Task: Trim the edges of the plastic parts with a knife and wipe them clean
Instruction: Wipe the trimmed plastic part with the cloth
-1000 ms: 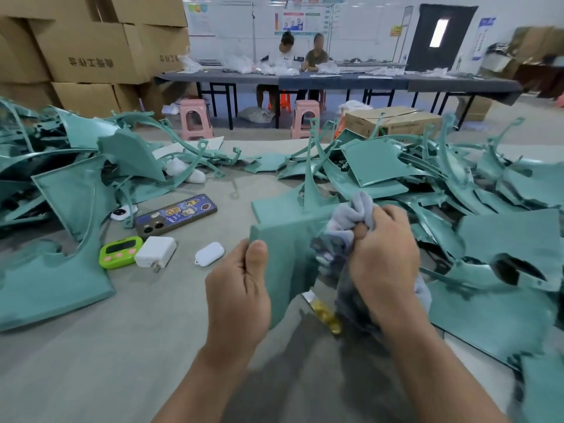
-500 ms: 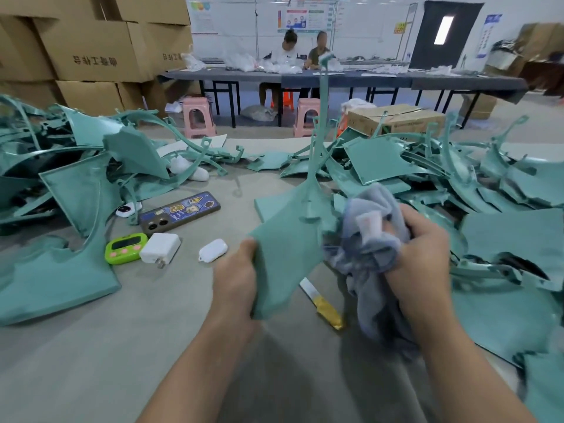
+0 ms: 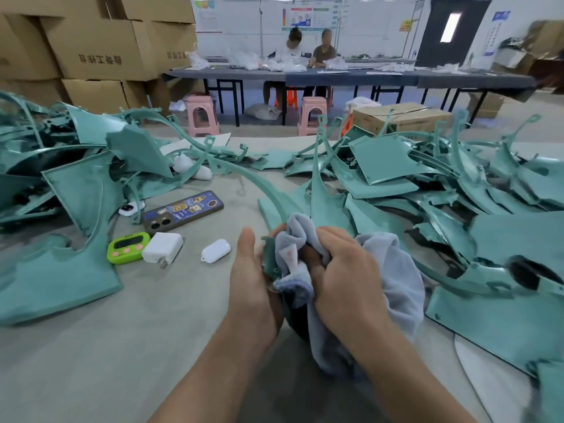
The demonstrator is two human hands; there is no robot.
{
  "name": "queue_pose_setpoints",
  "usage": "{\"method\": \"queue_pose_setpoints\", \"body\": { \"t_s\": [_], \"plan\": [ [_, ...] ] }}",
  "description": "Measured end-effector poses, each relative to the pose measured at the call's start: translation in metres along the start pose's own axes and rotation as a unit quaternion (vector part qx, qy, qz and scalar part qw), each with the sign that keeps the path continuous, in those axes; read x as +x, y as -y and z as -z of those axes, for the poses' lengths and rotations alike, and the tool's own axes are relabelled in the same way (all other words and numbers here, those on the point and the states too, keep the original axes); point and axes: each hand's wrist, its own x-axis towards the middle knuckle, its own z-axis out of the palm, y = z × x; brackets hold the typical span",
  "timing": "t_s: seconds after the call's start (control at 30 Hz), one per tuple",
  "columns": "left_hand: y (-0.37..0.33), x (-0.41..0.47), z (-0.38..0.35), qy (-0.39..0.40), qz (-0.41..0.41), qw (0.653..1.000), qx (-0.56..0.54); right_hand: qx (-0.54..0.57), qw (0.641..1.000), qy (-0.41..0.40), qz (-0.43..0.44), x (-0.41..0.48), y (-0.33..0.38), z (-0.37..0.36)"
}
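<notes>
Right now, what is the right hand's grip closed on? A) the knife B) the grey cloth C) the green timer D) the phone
B: the right hand is bunched round the grey cloth, held against the teal plastic part in the left hand; the phone and green timer lie on the table.

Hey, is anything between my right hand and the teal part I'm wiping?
Yes: the grey cloth, bunched in the right hand, lies between it and the teal part. The left hand holds the part directly, with nothing visible between them.
</notes>
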Motion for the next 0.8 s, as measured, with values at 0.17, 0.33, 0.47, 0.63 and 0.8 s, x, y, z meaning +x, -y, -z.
{"method": "queue_pose_setpoints", "body": {
  "t_s": [0.17,0.33,0.47,0.63,0.8],
  "plan": [
    [-0.012,0.007,0.003,-0.046,0.087,0.995,0.004,-0.111,0.978,0.172,0.039,-0.004,-0.003,0.009],
    [-0.017,0.015,0.007,-0.106,0.057,0.992,0.031,-0.118,0.976,0.173,0.065,-0.006,0.004,0.004],
    [-0.008,0.006,0.001,-0.090,0.083,0.992,0.003,-0.220,0.973,0.027,-0.063,0.006,0.008,0.000],
    [-0.017,0.004,0.010,-0.134,0.029,0.990,-0.016,-0.282,0.954,0.079,-0.068,-0.001,0.014,0.008],
    [-0.024,0.002,0.016,-0.129,0.035,0.990,0.054,-0.292,0.945,0.109,-0.100,-0.003,0.015,0.024]
  ]
}}
